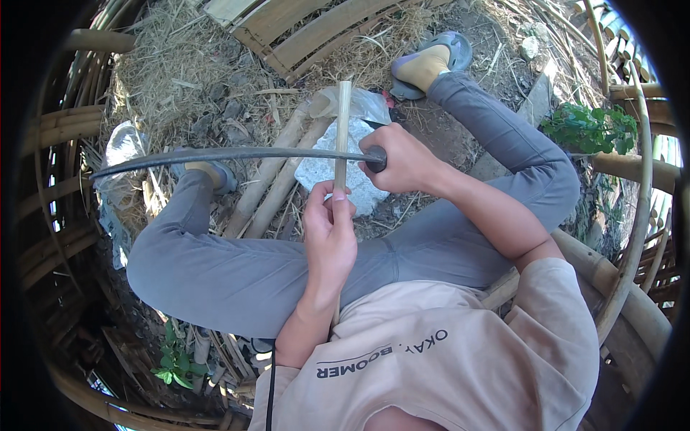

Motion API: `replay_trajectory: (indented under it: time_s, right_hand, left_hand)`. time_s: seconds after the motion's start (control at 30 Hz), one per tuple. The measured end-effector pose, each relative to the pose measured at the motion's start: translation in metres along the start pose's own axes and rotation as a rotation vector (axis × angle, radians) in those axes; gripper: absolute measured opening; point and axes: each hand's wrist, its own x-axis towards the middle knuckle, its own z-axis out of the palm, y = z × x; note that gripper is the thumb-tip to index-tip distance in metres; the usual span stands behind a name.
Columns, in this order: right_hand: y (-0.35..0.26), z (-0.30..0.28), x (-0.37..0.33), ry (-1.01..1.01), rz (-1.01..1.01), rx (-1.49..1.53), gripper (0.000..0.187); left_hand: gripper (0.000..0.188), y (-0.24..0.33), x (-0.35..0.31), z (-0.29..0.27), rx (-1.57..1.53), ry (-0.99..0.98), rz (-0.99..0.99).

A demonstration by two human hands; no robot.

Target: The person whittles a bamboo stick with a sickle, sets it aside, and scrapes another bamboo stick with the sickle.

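My left hand is closed round the lower part of a pale bamboo strip, which stands up lengthwise in front of me. In my right hand is the dark handle of a long machete, the fingers wrapped round it. Its slightly curved blade reaches far to the left and crosses the strip just above my left hand; I cannot tell how firmly the two touch. Behind and below them lies a pale grey stone block between my legs. My fingers hide the strip's grip point.
Two bamboo poles lie left of the stone, with clear plastic at its far side. A slatted bamboo panel is at the far edge. Dry straw covers the ground. Green plants grow right and lower left.
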Motion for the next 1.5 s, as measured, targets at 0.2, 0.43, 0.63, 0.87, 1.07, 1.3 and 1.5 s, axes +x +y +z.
replay_trajectory:
  time_s: [0.2, 0.43, 0.63, 0.87, 1.07, 1.3, 1.5]
  right_hand:
    - [0.019, -0.013, 0.016, 0.087, -0.032, -0.25, 0.017]
    - [0.042, -0.027, 0.03, 0.171, 0.032, -0.393, 0.023]
    - [0.042, -0.038, 0.033, 0.21, 0.021, -0.426, 0.028]
    - [0.038, -0.04, 0.035, 0.159, 0.024, -0.42, 0.03]
    - [0.05, -0.057, 0.049, 0.389, 0.141, -0.446, 0.028]
    - [0.105, -0.122, 0.018, 0.661, 0.271, -0.336, 0.036]
    - [0.035, -0.082, 0.023, 0.495, 0.027, -0.098, 0.032]
  left_hand:
    - [0.021, -0.005, 0.002, 0.003, 0.073, 0.035, -0.007]
    - [0.02, -0.003, 0.002, -0.003, -0.013, 0.073, -0.008]
    - [0.02, 0.001, 0.011, -0.001, -0.113, 0.025, -0.091]
    - [0.019, 0.012, 0.005, -0.002, -0.131, -0.018, -0.078]
    - [0.022, 0.02, -0.012, -0.002, -0.231, -0.096, -0.117]
    - [0.023, 0.012, 0.0, -0.003, -0.264, -0.093, -0.157]
    - [0.021, 0.017, 0.005, -0.01, -0.251, -0.069, -0.163]
